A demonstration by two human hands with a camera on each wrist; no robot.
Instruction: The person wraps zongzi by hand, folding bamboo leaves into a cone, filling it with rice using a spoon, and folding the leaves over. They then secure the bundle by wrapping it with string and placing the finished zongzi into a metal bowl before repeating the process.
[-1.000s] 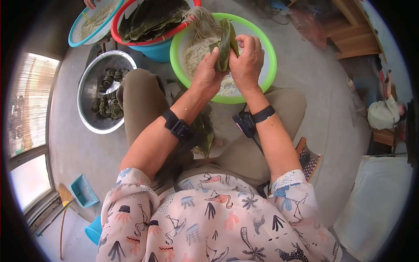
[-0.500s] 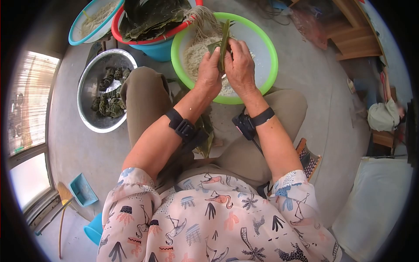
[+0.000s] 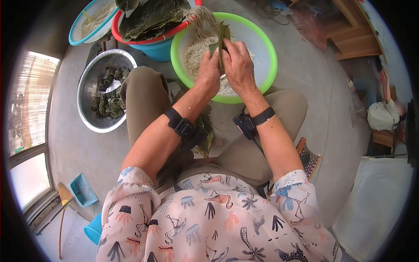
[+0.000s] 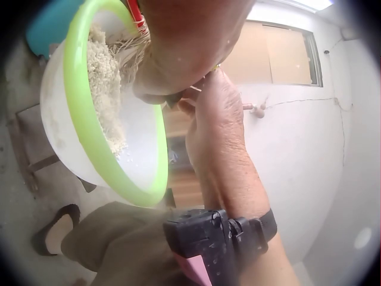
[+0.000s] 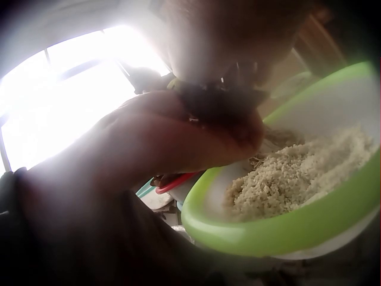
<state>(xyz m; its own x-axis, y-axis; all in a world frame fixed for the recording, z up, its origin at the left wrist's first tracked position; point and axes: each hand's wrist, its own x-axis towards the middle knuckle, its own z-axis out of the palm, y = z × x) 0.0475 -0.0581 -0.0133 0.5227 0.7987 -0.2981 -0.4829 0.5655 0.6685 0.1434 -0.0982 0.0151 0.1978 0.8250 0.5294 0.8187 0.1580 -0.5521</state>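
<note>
In the head view, a folded green leaf [image 3: 223, 37] stands on edge between both hands above a green-rimmed basin [image 3: 269, 65]. My left hand [image 3: 208, 72] grips the leaf's near side, thumb pointing up along it. From the other side my right hand [image 3: 239, 65] holds it with bent fingers. White rice [image 3: 196, 54] lies in the basin beneath, and a bundle of pale strings [image 3: 201, 22] hangs over its far rim. Both wrist views show the hands pressed close together, with most of the leaf hidden behind them.
Left of the basin, a red-rimmed tub [image 3: 114, 32] holds large dark leaves [image 3: 152, 22]. A blue-rimmed basin [image 3: 72, 39] of rice stands beyond. A metal bowl [image 3: 83, 94] with several tied leaf bundles [image 3: 114, 109] sits by the left knee. Another person [image 3: 384, 115] is at far right.
The leaf has turned from broad side to a narrow edge, and my right hand has closed in around it. At the upper left, another leaf now shows over the red-rimmed tub.
</note>
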